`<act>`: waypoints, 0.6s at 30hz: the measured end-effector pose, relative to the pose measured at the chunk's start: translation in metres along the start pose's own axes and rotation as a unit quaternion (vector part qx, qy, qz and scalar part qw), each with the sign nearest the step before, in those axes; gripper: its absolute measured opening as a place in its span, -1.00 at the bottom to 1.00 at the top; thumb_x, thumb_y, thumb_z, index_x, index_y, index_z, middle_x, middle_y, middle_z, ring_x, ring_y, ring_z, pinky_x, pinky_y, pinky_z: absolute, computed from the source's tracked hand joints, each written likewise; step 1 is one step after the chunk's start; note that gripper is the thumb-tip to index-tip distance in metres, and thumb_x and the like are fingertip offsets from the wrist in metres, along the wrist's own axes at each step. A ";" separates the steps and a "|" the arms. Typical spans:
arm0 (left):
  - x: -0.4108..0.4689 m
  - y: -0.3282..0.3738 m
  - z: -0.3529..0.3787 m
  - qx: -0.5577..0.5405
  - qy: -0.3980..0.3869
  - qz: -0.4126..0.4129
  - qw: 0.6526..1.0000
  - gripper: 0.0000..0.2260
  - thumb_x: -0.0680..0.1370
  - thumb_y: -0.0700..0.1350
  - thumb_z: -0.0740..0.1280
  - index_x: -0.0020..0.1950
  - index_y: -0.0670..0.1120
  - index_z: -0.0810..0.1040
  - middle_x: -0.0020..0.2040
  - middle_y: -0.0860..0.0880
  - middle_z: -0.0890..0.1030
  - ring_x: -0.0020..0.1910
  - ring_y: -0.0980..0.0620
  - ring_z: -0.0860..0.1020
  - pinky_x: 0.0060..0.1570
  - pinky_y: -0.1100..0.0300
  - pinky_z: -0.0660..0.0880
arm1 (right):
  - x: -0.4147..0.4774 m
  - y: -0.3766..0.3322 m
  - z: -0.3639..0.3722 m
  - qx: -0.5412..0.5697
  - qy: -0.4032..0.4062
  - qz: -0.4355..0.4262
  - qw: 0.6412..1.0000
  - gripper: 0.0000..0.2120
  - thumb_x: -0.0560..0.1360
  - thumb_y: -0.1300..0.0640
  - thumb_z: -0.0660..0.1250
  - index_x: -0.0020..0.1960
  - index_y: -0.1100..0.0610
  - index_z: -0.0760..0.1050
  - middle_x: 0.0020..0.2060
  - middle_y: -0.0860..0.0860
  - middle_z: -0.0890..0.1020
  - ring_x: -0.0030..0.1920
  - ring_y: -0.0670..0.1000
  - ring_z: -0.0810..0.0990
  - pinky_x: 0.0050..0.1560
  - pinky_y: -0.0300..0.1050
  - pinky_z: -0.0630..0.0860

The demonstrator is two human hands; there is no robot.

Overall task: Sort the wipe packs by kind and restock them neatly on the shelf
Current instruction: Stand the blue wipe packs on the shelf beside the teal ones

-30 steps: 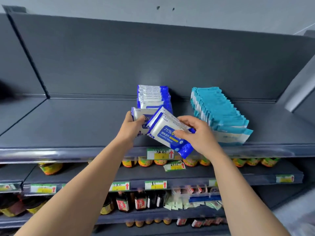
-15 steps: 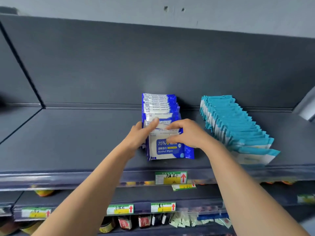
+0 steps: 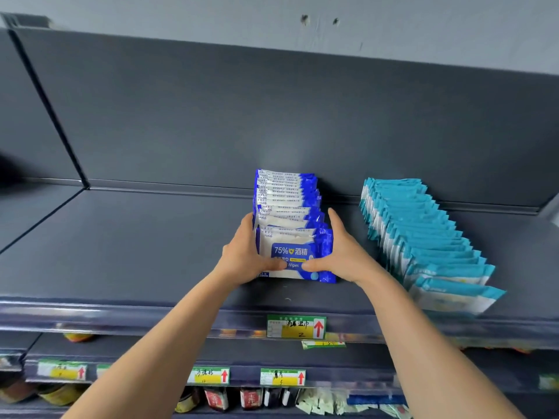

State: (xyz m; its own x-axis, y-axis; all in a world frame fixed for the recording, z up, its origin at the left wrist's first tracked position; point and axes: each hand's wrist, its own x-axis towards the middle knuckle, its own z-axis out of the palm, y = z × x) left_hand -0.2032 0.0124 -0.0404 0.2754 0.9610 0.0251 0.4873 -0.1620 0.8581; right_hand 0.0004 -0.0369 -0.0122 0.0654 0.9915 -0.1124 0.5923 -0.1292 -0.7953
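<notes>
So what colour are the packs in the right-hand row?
The right-hand row is teal and white; head view shows it.

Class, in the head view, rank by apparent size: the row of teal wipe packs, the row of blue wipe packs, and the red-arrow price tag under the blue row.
1. row of teal wipe packs
2. row of blue wipe packs
3. price tag
Teal reaches nearer the camera, so its lead is unsure.
</notes>
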 end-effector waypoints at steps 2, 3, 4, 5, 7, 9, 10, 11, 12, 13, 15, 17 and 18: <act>-0.001 0.004 0.004 0.030 0.057 0.010 0.998 -0.23 0.20 0.11 0.61 0.24 0.10 0.23 0.24 0.14 0.52 0.18 0.03 0.53 0.17 -0.09 0.50 | 0.000 -0.002 0.005 -0.022 0.082 -0.031 0.996 0.11 0.31 0.16 0.58 0.57 -0.01 -0.13 0.36 -0.08 0.44 0.25 -0.05 0.49 0.18 -0.15 0.41; -0.001 0.005 0.005 0.047 0.077 0.012 0.996 -0.25 0.24 0.10 0.60 0.26 0.07 0.23 0.25 0.13 0.52 0.19 0.00 0.53 0.18 -0.09 0.49 | 0.001 -0.001 0.007 -0.031 0.112 -0.043 0.992 0.08 0.32 0.14 0.58 0.57 -0.01 -0.10 0.39 -0.07 0.42 0.29 -0.03 0.46 0.20 -0.13 0.39; -0.001 0.005 0.004 0.062 0.082 0.019 0.995 -0.24 0.26 0.10 0.59 0.29 0.06 0.22 0.25 0.14 0.52 0.20 0.00 0.53 0.19 -0.08 0.48 | 0.002 -0.001 0.009 -0.036 0.123 -0.054 0.990 0.07 0.32 0.12 0.57 0.57 0.00 -0.09 0.41 -0.06 0.40 0.32 -0.02 0.43 0.22 -0.13 0.37; 0.000 0.004 0.003 0.074 0.066 0.024 0.995 -0.21 0.26 0.11 0.59 0.32 0.06 0.19 0.22 0.19 0.52 0.20 0.01 0.53 0.22 -0.07 0.45 | 0.003 0.001 0.009 -0.036 0.116 -0.057 0.991 0.08 0.32 0.11 0.57 0.57 0.01 -0.11 0.43 -0.06 0.37 0.35 -0.02 0.41 0.25 -0.13 0.36; 0.003 0.000 -0.004 0.100 0.004 0.036 0.994 -0.12 0.21 0.14 0.60 0.34 0.10 0.11 0.16 0.32 0.51 0.17 0.08 0.54 0.28 -0.02 0.34 | 0.006 0.007 0.007 -0.027 0.067 -0.044 0.996 0.15 0.30 0.07 0.59 0.57 0.01 -0.19 0.45 -0.08 0.33 0.34 -0.05 0.40 0.28 -0.12 0.37; 0.008 -0.005 -0.010 0.117 -0.041 0.035 0.992 -0.09 0.18 0.17 0.60 0.33 0.12 0.10 0.15 0.35 0.50 0.18 0.13 0.53 0.33 -0.01 0.23 | 0.006 0.008 0.006 -0.023 0.037 -0.043 0.998 0.15 0.29 0.04 0.59 0.56 -0.02 -0.17 0.38 -0.15 0.39 0.23 -0.11 0.46 0.19 -0.14 0.44; 0.011 -0.007 -0.010 0.109 -0.031 0.032 0.993 -0.12 0.18 0.16 0.59 0.33 0.12 0.14 0.14 0.33 0.50 0.19 0.12 0.52 0.36 -0.06 0.23 | 0.007 0.008 0.008 -0.026 0.049 -0.052 0.997 0.10 0.28 0.02 0.60 0.55 -0.04 -0.09 0.34 -0.16 0.44 0.19 -0.11 0.49 0.15 -0.13 0.47; 0.013 -0.007 -0.009 0.094 -0.001 0.032 0.995 -0.17 0.19 0.12 0.58 0.32 0.10 0.20 0.13 0.29 0.49 0.20 0.09 0.52 0.37 -0.13 0.26 | 0.009 0.007 0.012 -0.030 0.076 -0.063 0.995 0.04 0.27 0.00 0.60 0.53 -0.05 -0.01 0.31 -0.16 0.48 0.17 -0.09 0.52 0.12 -0.10 0.50; 0.015 -0.007 -0.008 0.084 0.036 0.035 0.995 -0.22 0.22 0.06 0.59 0.31 0.06 0.25 0.13 0.24 0.49 0.20 0.05 0.52 0.35 -0.16 0.29 | 0.011 0.007 0.016 -0.033 0.105 -0.070 0.991 -0.02 0.27 -0.02 0.60 0.50 -0.05 0.07 0.29 -0.15 0.50 0.17 -0.06 0.54 0.11 -0.06 0.52; 0.016 -0.005 -0.008 0.083 0.063 0.040 0.994 -0.26 0.25 0.02 0.59 0.31 0.03 0.28 0.14 0.19 0.51 0.21 0.02 0.51 0.34 -0.17 0.31 | 0.014 0.005 0.019 -0.032 0.125 -0.077 0.989 -0.06 0.26 -0.02 0.60 0.47 -0.05 0.12 0.28 -0.13 0.51 0.17 -0.04 0.54 0.10 -0.03 0.54; 0.016 -0.005 -0.010 0.086 0.059 0.036 0.994 -0.23 0.28 0.00 0.59 0.36 0.01 0.24 0.19 0.14 0.53 0.22 0.00 0.51 0.32 -0.12 0.34 | 0.018 0.006 0.022 -0.005 0.115 -0.083 0.990 -0.06 0.24 0.00 0.61 0.45 -0.05 0.14 0.28 -0.14 0.50 0.18 -0.07 0.55 0.12 0.01 0.55; 0.016 -0.009 -0.017 0.092 -0.005 0.023 0.995 -0.08 0.21 0.12 0.59 0.42 0.07 0.15 0.19 0.25 0.51 0.25 0.05 0.50 0.39 -0.10 0.24 | 0.021 0.010 0.018 0.039 0.056 -0.078 0.995 0.00 0.19 0.08 0.64 0.44 -0.11 0.10 0.25 -0.18 0.50 0.15 -0.14 0.56 0.11 -0.01 0.58; 0.017 -0.011 -0.021 0.096 -0.044 0.021 0.994 -0.02 0.15 0.19 0.58 0.42 0.12 0.11 0.18 0.33 0.50 0.25 0.10 0.49 0.44 -0.12 0.13 | 0.021 0.012 0.016 0.050 0.024 -0.074 0.996 0.02 0.18 0.12 0.64 0.43 -0.14 0.08 0.24 -0.20 0.51 0.13 -0.17 0.57 0.08 -0.04 0.60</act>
State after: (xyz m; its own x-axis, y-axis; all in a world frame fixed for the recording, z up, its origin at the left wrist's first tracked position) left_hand -0.2212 0.0354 -0.0386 0.3658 0.9307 0.0071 0.6209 -0.2497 0.7431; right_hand -0.0038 -0.0180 -0.0334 0.0233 0.9991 0.0367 0.5157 0.0194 -0.8566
